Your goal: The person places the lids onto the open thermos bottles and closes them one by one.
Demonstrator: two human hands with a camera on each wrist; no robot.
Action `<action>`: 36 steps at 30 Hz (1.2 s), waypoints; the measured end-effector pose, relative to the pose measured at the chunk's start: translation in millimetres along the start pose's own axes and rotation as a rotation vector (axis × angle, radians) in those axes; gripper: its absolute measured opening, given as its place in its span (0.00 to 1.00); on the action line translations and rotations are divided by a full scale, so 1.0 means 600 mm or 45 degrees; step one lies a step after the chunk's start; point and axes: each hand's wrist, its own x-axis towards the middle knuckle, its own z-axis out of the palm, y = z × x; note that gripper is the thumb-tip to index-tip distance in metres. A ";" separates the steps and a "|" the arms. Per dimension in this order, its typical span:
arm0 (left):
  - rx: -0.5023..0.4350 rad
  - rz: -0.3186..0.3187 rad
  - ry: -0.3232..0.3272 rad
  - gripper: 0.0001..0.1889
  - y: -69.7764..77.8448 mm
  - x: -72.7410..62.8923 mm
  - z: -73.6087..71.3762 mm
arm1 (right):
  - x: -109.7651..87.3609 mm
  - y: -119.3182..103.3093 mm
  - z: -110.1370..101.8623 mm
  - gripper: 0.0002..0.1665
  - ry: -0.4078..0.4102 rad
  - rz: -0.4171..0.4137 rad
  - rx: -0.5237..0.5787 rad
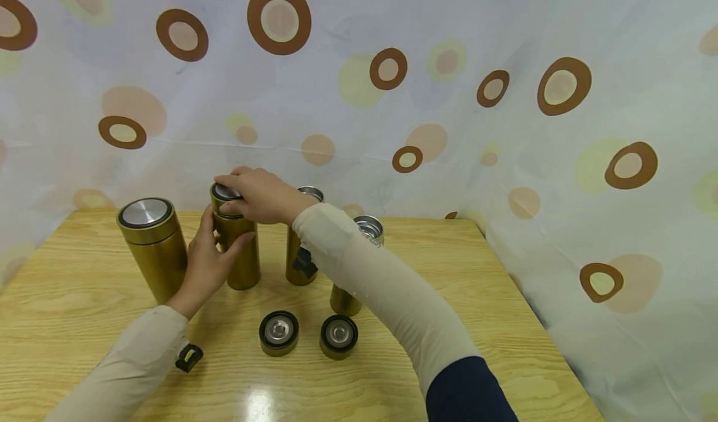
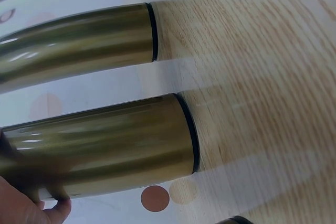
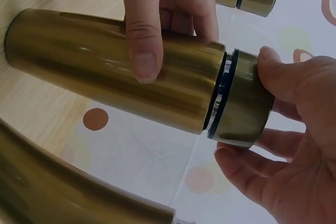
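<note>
A gold thermos flask (image 1: 244, 269) stands upright on the wooden table, second from the left. My left hand (image 1: 207, 263) grips its body, thumb on one side and fingers on the other. Up at the top, my right hand (image 1: 262, 195) holds the gold lid (image 3: 245, 98) between thumb and fingers. In the right wrist view a narrow gap shows between lid and body, with a bit of the steel neck visible. The left wrist view has the flask's lower body (image 2: 115, 150) with its dark base ring on the table.
Left of my left hand stands a lidded flask (image 1: 154, 257). Two flasks without lids, one farther back (image 1: 297, 257) and one partly behind my right sleeve (image 1: 343, 298), stand to the right. Two lids (image 1: 278, 333) (image 1: 339, 337) lie inner side up nearer me. A patterned curtain (image 1: 449, 160) hangs behind.
</note>
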 end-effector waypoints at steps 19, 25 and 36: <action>0.022 -0.020 -0.012 0.35 0.002 0.000 -0.001 | 0.006 -0.020 0.049 0.35 0.541 0.342 -0.144; 0.023 -0.016 -0.003 0.38 0.003 -0.001 -0.002 | 0.013 -0.033 0.055 0.38 0.595 0.443 -0.328; 0.025 -0.007 0.001 0.38 0.006 -0.001 -0.005 | 0.014 -0.042 0.057 0.37 0.578 0.521 -0.379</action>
